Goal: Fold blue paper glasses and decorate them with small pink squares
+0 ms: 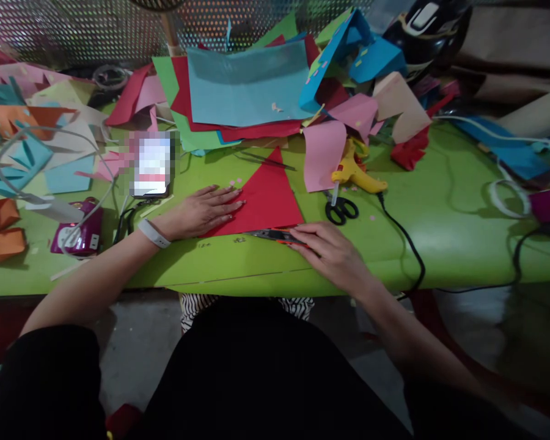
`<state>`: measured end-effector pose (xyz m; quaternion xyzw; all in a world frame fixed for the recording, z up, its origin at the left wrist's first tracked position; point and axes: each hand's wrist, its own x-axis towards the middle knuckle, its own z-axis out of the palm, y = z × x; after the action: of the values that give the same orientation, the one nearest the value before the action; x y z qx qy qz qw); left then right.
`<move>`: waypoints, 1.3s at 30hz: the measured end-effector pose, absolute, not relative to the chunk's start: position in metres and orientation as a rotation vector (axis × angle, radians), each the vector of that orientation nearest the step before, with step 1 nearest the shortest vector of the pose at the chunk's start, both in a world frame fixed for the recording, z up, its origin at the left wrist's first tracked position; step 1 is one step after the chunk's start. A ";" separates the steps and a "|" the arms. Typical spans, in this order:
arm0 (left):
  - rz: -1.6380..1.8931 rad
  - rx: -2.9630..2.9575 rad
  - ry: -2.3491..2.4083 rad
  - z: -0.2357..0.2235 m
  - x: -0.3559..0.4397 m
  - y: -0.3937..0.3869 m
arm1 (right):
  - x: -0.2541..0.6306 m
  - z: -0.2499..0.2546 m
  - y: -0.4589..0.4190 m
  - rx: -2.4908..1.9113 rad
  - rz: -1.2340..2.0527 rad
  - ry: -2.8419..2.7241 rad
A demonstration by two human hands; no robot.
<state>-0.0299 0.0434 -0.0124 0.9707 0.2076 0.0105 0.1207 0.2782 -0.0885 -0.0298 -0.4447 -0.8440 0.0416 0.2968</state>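
Note:
A red triangle of folded-looking paper [270,198] lies on the green table, its tip pointing away from me. My left hand [206,211] rests flat over its left side, fingers stretched out. In my right hand [332,250] is a utility knife [275,234] with a black and orange body, its blade end pointing left. The knife lies along the paper's near edge; I cannot tell whether the blade is inside the fold. Right of the paper are black-handled scissors [341,209], partly under a yellow glue gun [360,174].
Behind the red triangle stands a stack of coloured sheets [252,85]. Left are a lit phone [152,165], a purple power adapter [80,229] with a white cable, and several cut paper pieces. The glue gun's black cord [407,241] runs over the right side. A black helmet [426,30] sits behind.

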 end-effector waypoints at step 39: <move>-0.005 2.816 0.601 -0.017 -0.030 0.043 | 0.234 -0.026 -0.070 -0.933 0.174 -2.358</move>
<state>-0.0297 0.0431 -0.0166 0.9696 0.2070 -0.0018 0.1306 0.2342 -0.0699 -0.0265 -0.3508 -0.8863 0.0654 0.2952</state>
